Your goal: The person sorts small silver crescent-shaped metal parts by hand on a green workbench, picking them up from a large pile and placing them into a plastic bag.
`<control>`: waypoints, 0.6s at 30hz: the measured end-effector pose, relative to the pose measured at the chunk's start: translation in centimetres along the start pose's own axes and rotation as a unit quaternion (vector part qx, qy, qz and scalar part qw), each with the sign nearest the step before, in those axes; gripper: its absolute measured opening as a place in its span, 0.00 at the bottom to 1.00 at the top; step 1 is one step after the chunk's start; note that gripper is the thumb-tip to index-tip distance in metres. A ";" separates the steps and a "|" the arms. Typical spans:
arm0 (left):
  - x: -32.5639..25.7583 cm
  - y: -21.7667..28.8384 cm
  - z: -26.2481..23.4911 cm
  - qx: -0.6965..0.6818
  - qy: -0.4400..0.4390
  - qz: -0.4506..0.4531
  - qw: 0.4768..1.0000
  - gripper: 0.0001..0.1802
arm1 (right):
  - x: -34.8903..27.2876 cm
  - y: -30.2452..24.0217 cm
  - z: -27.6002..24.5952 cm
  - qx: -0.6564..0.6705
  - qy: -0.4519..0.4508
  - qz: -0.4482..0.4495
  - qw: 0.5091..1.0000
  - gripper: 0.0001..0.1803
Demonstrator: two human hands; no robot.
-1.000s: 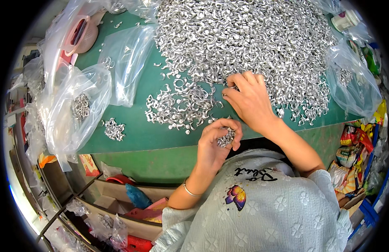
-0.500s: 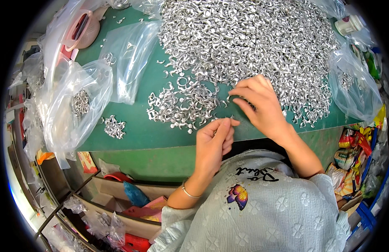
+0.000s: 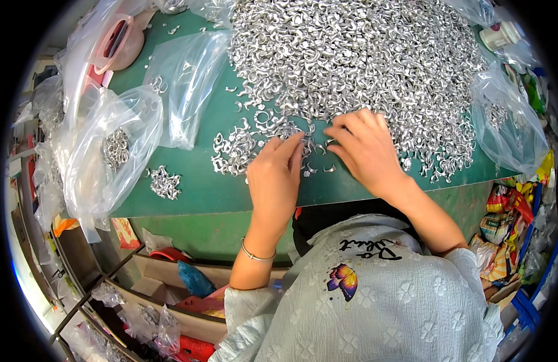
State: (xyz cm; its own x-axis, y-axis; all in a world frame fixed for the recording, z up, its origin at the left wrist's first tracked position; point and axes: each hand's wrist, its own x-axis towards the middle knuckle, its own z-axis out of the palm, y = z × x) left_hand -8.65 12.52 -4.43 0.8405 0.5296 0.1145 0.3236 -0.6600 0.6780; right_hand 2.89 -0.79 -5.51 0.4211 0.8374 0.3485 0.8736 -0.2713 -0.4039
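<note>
Curved silvery metal pieces point(image 3: 231, 149) lie near-left of the large heap point(image 3: 357, 54) on the green desk point(image 3: 200, 198), probably for easy reach. The left hand point(image 3: 272, 178) bunches its fingers over them; the right hand's point(image 3: 368, 151) curl slightly apart; whether either grips anything, I cannot tell.

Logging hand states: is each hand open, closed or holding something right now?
Left hand: fingers bent over the smaller pile; any hold cannot be told.
Right hand: curled by the large pile; grip cannot be told.
</note>
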 end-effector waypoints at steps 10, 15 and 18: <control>0.4 -1.1 0.6 -0.160 0.032 -0.027 0.986 0.06 | -0.8 0.7 -0.6 0.394 0.020 0.198 0.897 0.04; 0.6 -1.0 -1.4 -0.397 -0.107 -0.281 0.867 0.04 | -0.9 0.9 -1.6 0.746 -0.041 0.305 0.591 0.13; 0.3 -2.7 -1.8 -0.724 -0.213 -0.288 0.589 0.05 | -0.7 0.4 -2.0 0.802 -0.065 0.330 0.493 0.15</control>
State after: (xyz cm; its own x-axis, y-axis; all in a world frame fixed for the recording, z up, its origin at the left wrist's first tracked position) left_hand -10.06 15.46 -4.89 0.9051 0.0571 -0.4213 0.1582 0.8746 0.4584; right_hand 3.46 -2.45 -4.24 0.3742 0.8694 -0.3226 -0.8051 0.1319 -0.5783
